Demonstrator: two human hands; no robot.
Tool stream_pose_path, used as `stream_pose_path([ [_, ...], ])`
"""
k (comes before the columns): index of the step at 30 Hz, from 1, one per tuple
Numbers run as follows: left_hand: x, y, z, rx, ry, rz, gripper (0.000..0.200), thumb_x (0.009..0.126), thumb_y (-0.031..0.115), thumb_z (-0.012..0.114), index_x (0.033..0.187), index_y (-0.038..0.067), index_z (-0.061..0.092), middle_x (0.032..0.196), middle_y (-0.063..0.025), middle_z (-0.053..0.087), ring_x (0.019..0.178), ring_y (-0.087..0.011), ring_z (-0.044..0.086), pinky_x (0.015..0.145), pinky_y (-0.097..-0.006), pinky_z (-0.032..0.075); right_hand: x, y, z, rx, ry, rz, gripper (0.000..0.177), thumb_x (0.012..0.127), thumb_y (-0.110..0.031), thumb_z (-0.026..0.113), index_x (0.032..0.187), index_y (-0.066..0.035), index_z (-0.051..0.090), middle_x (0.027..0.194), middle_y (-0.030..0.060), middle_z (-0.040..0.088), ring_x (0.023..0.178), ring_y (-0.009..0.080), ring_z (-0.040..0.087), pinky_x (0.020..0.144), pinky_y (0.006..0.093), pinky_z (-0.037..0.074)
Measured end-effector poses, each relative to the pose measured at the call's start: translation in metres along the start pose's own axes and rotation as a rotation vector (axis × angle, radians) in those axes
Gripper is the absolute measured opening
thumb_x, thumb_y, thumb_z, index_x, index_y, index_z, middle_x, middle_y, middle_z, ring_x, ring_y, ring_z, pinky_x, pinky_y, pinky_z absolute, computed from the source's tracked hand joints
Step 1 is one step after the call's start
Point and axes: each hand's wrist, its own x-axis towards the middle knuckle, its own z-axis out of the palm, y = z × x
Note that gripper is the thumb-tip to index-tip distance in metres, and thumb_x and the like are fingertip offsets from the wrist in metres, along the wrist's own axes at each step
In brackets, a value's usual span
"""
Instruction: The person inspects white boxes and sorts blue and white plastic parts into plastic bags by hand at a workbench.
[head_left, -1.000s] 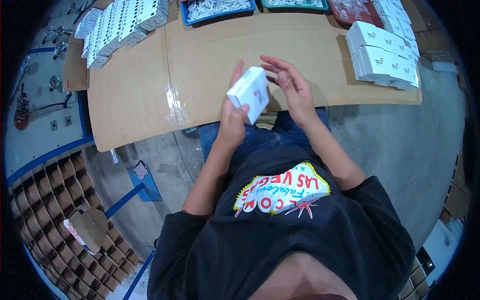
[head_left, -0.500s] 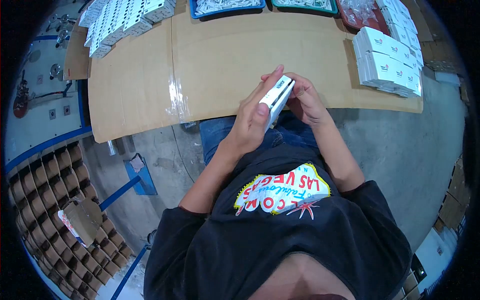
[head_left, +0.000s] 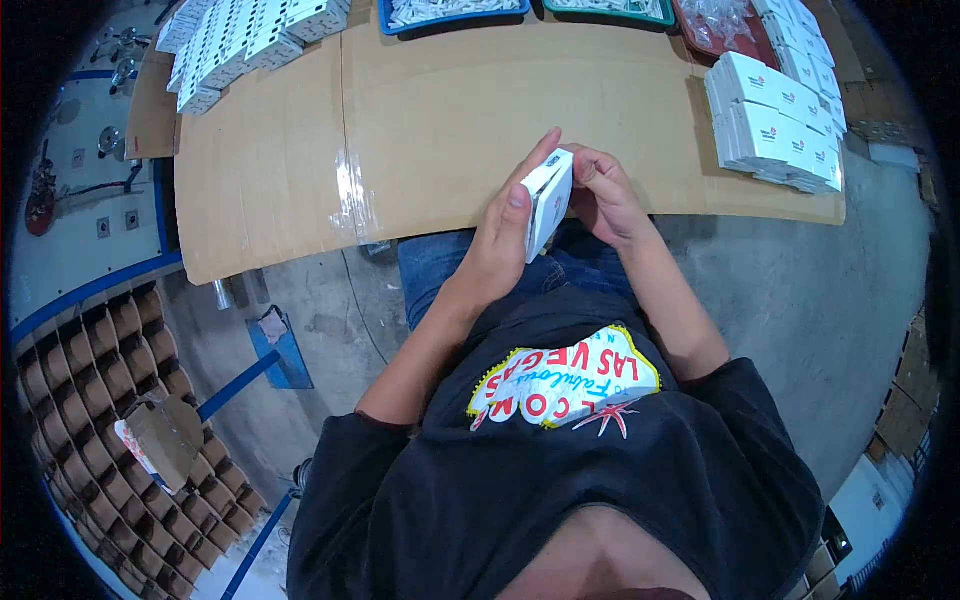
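A small white box (head_left: 549,207) is held upright above my lap, near the table's front edge. Its narrow printed side faces up, and a dark gap along it shows that the lid side is partly open. My left hand (head_left: 500,225) is closed round the box from the left, with the thumb on its near side. At the far right corner of the box, my right hand (head_left: 606,195) has its fingers bent and closed against the edge. Some right fingertips are hidden behind the box.
Cardboard covers the table (head_left: 420,130). White boxes (head_left: 250,40) stand in rows at the far left, and stacked white boxes (head_left: 780,120) at the right. A blue tray (head_left: 455,27), a green tray (head_left: 610,17) and a red tray (head_left: 712,48) line the back.
The box has turned, so its broad printed face now shows toward the right. My right fingers have shifted on its far corner, while the left hand keeps hold.
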Motion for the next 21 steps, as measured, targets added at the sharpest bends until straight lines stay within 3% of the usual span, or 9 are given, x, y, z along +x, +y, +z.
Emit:
stream_pose_path([
  [4, 0.003, -0.002, -0.003, 0.077, -0.013, 0.083, 0.072, 0.109, 0.056, 0.027, 0.16, 0.005, 0.033, 0.15, -0.0181, 0.047, 0.139, -0.0267, 0.044, 0.117, -0.0368, 0.029, 0.002, 0.0, -0.003, 0.035, -0.025, 0.014, 0.043, 0.1, -0.04, 0.065, 0.125, -0.004, 0.067, 0.104, 0.002, 0.07, 0.094, 0.013, 0.065, 0.084, 0.0294, 0.051],
  [6, 0.004, 0.008, -0.004, 0.289, -0.024, 0.081, 0.084, 0.105, 0.067, 0.03, 0.161, 0.004, 0.028, 0.154, -0.0149, 0.042, 0.141, -0.0249, 0.041, 0.119, -0.0371, 0.028, 0.006, 0.001, 0.002, 0.054, 0.021, 0.034, 0.041, 0.102, -0.037, 0.063, 0.126, -0.004, 0.067, 0.109, 0.0045, 0.071, 0.098, 0.014, 0.066, 0.086, 0.03, 0.053],
  [11, 0.007, -0.011, 0.001, 0.143, 0.122, 0.012, 0.073, 0.107, 0.058, 0.039, 0.155, 0.003, 0.038, 0.147, -0.0164, 0.05, 0.132, -0.0235, 0.052, 0.112, -0.0371, 0.04, 0.014, 0.007, 0.003, 0.006, 0.055, -0.024, 0.043, 0.105, -0.036, 0.057, 0.132, -0.003, 0.062, 0.124, 0.0096, 0.07, 0.11, 0.0162, 0.066, 0.093, 0.0301, 0.054],
  [13, 0.009, -0.01, 0.001, 0.067, 0.216, 0.002, 0.069, 0.107, 0.056, 0.042, 0.151, 0.003, 0.042, 0.143, -0.0164, 0.053, 0.127, -0.0229, 0.057, 0.108, -0.0372, 0.045, 0.017, 0.002, 0.014, -0.209, 0.112, -0.147, 0.043, 0.107, -0.034, 0.054, 0.136, -0.004, 0.06, 0.13, 0.0097, 0.067, 0.117, 0.0179, 0.064, 0.095, 0.0299, 0.053],
  [14, 0.01, -0.007, 0.0, -0.104, 0.293, -0.092, 0.067, 0.106, 0.058, 0.041, 0.145, 0.004, 0.046, 0.137, -0.0154, 0.056, 0.121, -0.0219, 0.06, 0.103, -0.0372, 0.048, 0.013, -0.007, 0.017, -0.222, 0.059, -0.103, 0.043, 0.107, -0.032, 0.053, 0.14, -0.005, 0.057, 0.14, 0.0105, 0.062, 0.128, 0.0206, 0.059, 0.104, 0.034, 0.048],
  [15, 0.01, -0.004, 0.0, -0.276, 0.368, -0.185, 0.066, 0.106, 0.06, 0.041, 0.14, 0.005, 0.05, 0.131, -0.0143, 0.059, 0.115, -0.0209, 0.063, 0.099, -0.0372, 0.052, 0.01, -0.01, 0.017, -0.222, 0.057, -0.102, 0.043, 0.107, -0.032, 0.053, 0.14, -0.005, 0.057, 0.14, 0.0105, 0.062, 0.128, 0.0206, 0.059, 0.104, 0.034, 0.048],
  [17, 0.012, -0.015, -0.01, -0.282, 0.425, -0.218, 0.068, 0.104, 0.065, 0.038, 0.135, 0.006, 0.05, 0.126, -0.0144, 0.06, 0.113, -0.0232, 0.063, 0.098, -0.0404, 0.052, 0.007, -0.014, 0.015, -0.437, -0.12, -0.179, 0.057, 0.105, -0.039, 0.054, 0.148, -0.002, 0.047, 0.152, 0.0158, 0.05, 0.143, 0.0263, 0.046, 0.118, 0.0415, 0.037],
  [18, 0.012, -0.011, -0.011, -0.312, 0.442, -0.252, 0.071, 0.104, 0.067, 0.036, 0.135, 0.006, 0.049, 0.126, -0.0146, 0.06, 0.114, -0.0236, 0.062, 0.098, -0.0411, 0.052, 0.005, -0.017, 0.02, -0.437, -0.16, -0.173, 0.066, 0.099, -0.041, 0.062, 0.15, -0.003, 0.046, 0.157, 0.0154, 0.045, 0.148, 0.0276, 0.039, 0.123, 0.0438, 0.027],
  [21, 0.012, -0.011, -0.014, -0.362, 0.431, -0.326, 0.078, 0.102, 0.072, 0.03, 0.139, 0.006, 0.046, 0.127, -0.0143, 0.059, 0.118, -0.0245, 0.06, 0.099, -0.0429, 0.05, 0.0, -0.013, 0.028, -0.674, -0.207, -0.32, 0.071, 0.094, -0.04, 0.067, 0.151, -0.004, 0.046, 0.159, 0.0154, 0.043, 0.149, 0.0288, 0.038, 0.124, 0.0446, 0.023],
])
